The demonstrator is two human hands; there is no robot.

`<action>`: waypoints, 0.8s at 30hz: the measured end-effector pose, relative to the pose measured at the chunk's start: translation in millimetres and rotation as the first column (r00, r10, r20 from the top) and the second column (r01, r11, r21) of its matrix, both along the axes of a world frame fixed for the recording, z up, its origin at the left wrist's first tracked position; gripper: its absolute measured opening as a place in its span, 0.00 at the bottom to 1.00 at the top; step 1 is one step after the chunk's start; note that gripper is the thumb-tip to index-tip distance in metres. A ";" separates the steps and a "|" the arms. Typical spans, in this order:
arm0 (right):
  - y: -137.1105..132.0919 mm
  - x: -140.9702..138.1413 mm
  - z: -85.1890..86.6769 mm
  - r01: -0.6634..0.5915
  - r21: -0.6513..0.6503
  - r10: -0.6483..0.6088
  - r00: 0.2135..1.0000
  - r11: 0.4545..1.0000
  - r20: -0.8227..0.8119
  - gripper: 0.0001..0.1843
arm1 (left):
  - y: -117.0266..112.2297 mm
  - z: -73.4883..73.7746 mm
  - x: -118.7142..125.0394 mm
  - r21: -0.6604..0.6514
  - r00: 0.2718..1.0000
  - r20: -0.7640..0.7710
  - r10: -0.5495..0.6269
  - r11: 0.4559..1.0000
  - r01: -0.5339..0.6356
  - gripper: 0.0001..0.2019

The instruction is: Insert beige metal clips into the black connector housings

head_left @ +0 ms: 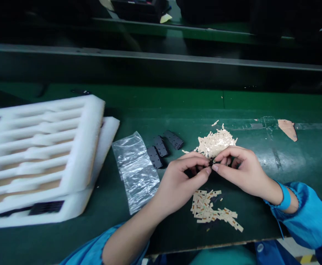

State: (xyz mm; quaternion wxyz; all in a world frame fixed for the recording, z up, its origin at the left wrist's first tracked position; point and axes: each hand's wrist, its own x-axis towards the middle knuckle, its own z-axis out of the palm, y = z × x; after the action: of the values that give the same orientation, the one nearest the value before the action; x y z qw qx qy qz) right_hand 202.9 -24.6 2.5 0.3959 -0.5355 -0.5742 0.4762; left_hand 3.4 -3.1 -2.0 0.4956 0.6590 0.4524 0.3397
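Centrally, just right of the middle of the frame: one small black part (211, 162), mostly hidden by the fingers, its exact shape too small to tell. Left hand (187, 180): thumb and forefinger pinched on the part from its left side, remaining fingers curled beneath. Right hand (240, 169): thumb and forefinger likewise pinched at the part from the right, other fingers bent inward; blue wristband (285, 197) at the wrist, blue elasticated sleeve (307, 211) behind it.

Directly above the hands: heap of small cream strips (214, 142), loosely piled, a few strays at its edges. Below the hands, lower centre right: second, flatter scatter of cream strips with brown marks (202, 209), lying across one another.

Left of the hands, centre of the frame: three black perforated plates (173, 140), grouped close together; beside them, a clear plastic bag (137, 173), flat and creased.

Left side of the frame: two white slotted foam trays (79, 147), stacked askew, dark pieces (46, 208) showing in the lower one.

Right of centre, upper right area: one tan scrap (287, 129), irregular. Supporting surface: green worktop (174, 235), front edge worn.
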 end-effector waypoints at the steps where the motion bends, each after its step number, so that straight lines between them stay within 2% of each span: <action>1: -0.2 0.2 0.1 -0.006 -0.002 0.006 1.000 1.000 0.005 0.03 | -0.5 0.5 0.8 0.005 1.000 -0.010 -0.029 1.000 0.029 0.05; 5: -1.5 0.6 -2.3 -0.016 -0.021 0.016 1.000 1.000 0.007 0.01 | -1.6 1.5 2.8 0.023 0.995 -0.030 -0.091 0.996 0.092 0.06; 14: -2.3 0.8 -5.4 0.003 -0.040 -0.004 1.000 0.999 -0.030 0.02 | -1.9 2.1 1.9 0.001 0.995 -0.036 -0.095 0.995 0.095 0.06; 18: -1.6 0.0 -5.5 0.029 -0.119 -0.047 0.988 0.992 -0.148 0.04 | 1.9 1.5 1.0 -0.146 0.998 0.004 -0.055 0.988 0.055 0.07; 21: 0.3 0.4 -5.2 -0.043 -0.226 -0.021 0.962 0.973 -0.272 0.05 | 6.8 1.9 -0.1 -0.309 0.991 0.123 -0.059 0.946 0.095 0.07; 24: 1.9 1.0 -6.0 -0.128 -0.328 -0.005 0.927 0.936 -0.375 0.06 | 9.9 1.3 -1.6 -0.403 0.970 0.233 -0.073 0.900 0.165 0.09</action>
State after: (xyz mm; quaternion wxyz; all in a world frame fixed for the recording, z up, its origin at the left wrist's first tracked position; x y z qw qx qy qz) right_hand 203.9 -22.7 -3.6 0.3813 -0.4786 -0.4131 0.6745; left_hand 1.8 6.8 -0.7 0.6909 0.5233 0.4181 0.2718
